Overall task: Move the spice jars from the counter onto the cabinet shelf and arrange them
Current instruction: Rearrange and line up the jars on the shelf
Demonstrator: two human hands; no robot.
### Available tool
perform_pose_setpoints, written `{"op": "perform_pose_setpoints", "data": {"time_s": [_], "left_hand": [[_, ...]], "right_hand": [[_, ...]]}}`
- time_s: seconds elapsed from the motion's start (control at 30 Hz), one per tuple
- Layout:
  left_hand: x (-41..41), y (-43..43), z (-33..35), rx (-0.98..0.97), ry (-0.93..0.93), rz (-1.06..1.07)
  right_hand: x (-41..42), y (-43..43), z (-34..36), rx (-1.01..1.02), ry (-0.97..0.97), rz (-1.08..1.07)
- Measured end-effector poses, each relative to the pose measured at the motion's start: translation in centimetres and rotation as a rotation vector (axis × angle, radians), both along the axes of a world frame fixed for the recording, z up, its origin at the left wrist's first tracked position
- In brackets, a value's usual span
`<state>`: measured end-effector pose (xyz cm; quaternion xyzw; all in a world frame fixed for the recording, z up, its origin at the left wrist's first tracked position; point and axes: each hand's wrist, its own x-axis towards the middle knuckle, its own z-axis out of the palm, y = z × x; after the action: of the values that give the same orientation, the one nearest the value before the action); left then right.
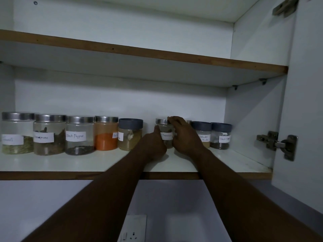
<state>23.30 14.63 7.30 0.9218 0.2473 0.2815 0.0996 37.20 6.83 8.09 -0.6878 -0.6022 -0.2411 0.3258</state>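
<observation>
A row of labelled spice jars stands along the back of the lower cabinet shelf (70, 163). From the left: a green-herb jar (17, 133), a dark-spice jar (49, 135), a Black Pepper jar (79, 136), an orange-powder jar (105, 133) and a grey-lidded jar (130, 134). Both hands hold the Cinnamon jar (165, 134), which stands on the shelf. My left hand (153, 144) presses its left side with the thumb up. My right hand (185, 135) wraps its right side and lid. A Coriander jar (202, 133) and a second Black Pepper jar (221, 136) stand to the right.
The upper shelf (139, 53) hangs above the jars. The open cabinet door (304, 119) with its metal hinge (277, 144) stands at the right. A wall socket (132, 229) sits below the cabinet.
</observation>
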Motion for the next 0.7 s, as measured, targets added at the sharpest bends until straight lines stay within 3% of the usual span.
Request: {"op": "perform_pose_setpoints", "data": {"time_s": [0.43, 0.6, 0.7], "left_hand": [[2.2, 2.2, 0.6, -0.112, 0.172, 0.123], [1.6, 1.8, -0.1, -0.102, -0.001, 0.126], [0.8, 0.4, -0.2, 0.044, -0.058, 0.137]], "right_hand": [[0.1, 0.8, 0.3, -0.112, -0.121, -0.062], [0.2, 0.9, 0.3, -0.071, -0.123, -0.066], [-0.2, 0.7, 0.3, 0.0, -0.131, -0.033]]}}
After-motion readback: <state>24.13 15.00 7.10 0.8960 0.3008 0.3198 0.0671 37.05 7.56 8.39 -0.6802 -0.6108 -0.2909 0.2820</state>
